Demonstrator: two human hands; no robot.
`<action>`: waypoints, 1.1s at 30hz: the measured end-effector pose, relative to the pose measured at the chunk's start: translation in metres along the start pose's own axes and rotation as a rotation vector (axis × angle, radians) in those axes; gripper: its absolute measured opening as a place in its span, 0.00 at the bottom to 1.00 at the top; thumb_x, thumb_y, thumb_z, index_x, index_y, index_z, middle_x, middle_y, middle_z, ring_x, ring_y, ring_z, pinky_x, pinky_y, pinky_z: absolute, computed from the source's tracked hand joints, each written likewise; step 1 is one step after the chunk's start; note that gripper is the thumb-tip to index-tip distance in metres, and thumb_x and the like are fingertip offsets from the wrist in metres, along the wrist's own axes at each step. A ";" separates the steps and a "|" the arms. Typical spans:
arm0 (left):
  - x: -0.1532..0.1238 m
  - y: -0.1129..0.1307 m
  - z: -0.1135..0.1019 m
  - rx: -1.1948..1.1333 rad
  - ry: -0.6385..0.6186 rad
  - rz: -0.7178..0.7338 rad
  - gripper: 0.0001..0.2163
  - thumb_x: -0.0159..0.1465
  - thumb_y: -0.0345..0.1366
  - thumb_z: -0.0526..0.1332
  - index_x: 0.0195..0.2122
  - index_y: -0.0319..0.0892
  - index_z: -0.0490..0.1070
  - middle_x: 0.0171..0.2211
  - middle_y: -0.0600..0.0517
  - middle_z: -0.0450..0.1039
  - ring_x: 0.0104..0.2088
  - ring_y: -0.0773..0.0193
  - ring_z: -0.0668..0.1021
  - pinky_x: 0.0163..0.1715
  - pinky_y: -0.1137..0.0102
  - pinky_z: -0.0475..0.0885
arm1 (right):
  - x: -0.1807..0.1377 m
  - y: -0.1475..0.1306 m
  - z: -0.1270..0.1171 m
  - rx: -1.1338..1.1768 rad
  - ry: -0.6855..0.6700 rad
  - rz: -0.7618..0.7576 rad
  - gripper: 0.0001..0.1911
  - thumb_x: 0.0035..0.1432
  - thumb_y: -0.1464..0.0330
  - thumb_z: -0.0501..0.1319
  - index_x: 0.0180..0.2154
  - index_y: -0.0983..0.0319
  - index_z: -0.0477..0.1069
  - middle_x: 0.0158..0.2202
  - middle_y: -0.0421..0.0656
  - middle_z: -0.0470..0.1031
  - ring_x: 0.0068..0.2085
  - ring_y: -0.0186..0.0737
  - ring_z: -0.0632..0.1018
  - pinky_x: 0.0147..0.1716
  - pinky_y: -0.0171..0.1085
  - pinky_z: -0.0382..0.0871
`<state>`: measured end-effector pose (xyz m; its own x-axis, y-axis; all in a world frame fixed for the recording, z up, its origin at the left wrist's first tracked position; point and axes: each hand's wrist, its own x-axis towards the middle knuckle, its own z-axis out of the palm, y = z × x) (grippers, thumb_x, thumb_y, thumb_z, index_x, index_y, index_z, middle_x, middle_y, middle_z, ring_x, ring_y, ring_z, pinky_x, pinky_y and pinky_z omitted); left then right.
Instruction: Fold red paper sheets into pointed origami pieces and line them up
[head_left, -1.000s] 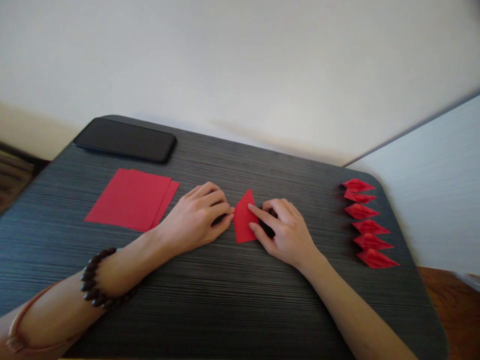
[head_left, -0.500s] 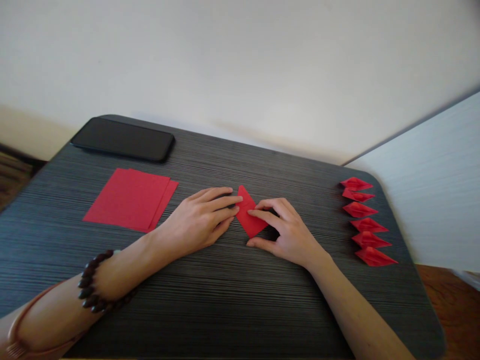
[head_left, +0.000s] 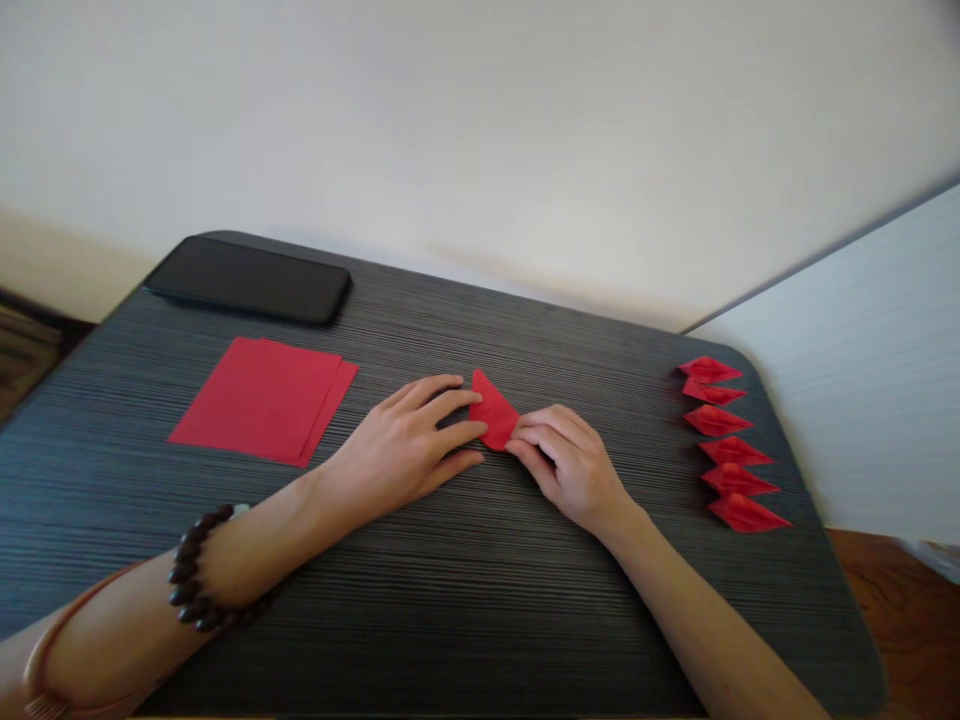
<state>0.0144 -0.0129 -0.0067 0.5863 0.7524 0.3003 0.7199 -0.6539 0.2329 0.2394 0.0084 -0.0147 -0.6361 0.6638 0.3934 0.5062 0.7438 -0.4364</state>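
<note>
A small folded red paper piece [head_left: 492, 410] lies on the dark striped table [head_left: 450, 580], near its middle. My left hand [head_left: 405, 448] rests beside it with fingers stretched out, fingertips pressing its left edge. My right hand [head_left: 571, 462] has its fingers bent and pinched on the paper's lower right corner. A dark bead bracelet [head_left: 202, 590] sits on my left wrist.
A stack of flat red sheets [head_left: 262, 398] lies to the left. A black phone [head_left: 249, 280] lies at the back left corner. Several folded red paper shapes [head_left: 726, 440] are lined up along the right edge. A white wall stands behind.
The red piece was turned and folded narrower. My right hand moved in closer and closed on its lower corner; my left fingers stretched out over its left edge.
</note>
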 end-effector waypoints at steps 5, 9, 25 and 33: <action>0.001 0.007 0.001 0.055 0.062 0.002 0.07 0.65 0.34 0.56 0.37 0.44 0.74 0.45 0.52 0.74 0.52 0.54 0.71 0.48 0.60 0.72 | 0.002 0.000 -0.002 0.134 -0.021 0.064 0.08 0.63 0.68 0.55 0.35 0.62 0.72 0.36 0.44 0.75 0.38 0.36 0.74 0.40 0.38 0.70; 0.001 0.008 0.001 0.082 0.108 -0.005 0.07 0.64 0.33 0.56 0.35 0.43 0.74 0.42 0.52 0.76 0.49 0.56 0.74 0.46 0.60 0.73 | 0.002 0.002 -0.006 0.186 -0.107 0.029 0.09 0.60 0.65 0.60 0.41 0.60 0.73 0.40 0.44 0.75 0.41 0.39 0.74 0.43 0.42 0.69; 0.001 0.010 0.000 0.125 0.012 -0.006 0.12 0.66 0.33 0.53 0.49 0.39 0.70 0.47 0.49 0.73 0.50 0.55 0.71 0.49 0.60 0.70 | 0.003 -0.001 -0.005 0.078 -0.120 0.025 0.07 0.61 0.66 0.58 0.41 0.61 0.69 0.44 0.45 0.73 0.45 0.41 0.72 0.46 0.44 0.66; 0.001 0.008 0.002 0.121 -0.015 -0.008 0.13 0.66 0.34 0.53 0.49 0.38 0.69 0.47 0.47 0.72 0.50 0.55 0.71 0.50 0.59 0.70 | 0.000 0.000 -0.004 0.019 -0.140 -0.025 0.08 0.63 0.68 0.56 0.41 0.59 0.72 0.45 0.42 0.75 0.46 0.40 0.72 0.47 0.43 0.66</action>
<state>0.0211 -0.0175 -0.0063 0.5853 0.7593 0.2844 0.7635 -0.6342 0.1219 0.2421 0.0089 -0.0111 -0.7243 0.6263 0.2882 0.4788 0.7577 -0.4434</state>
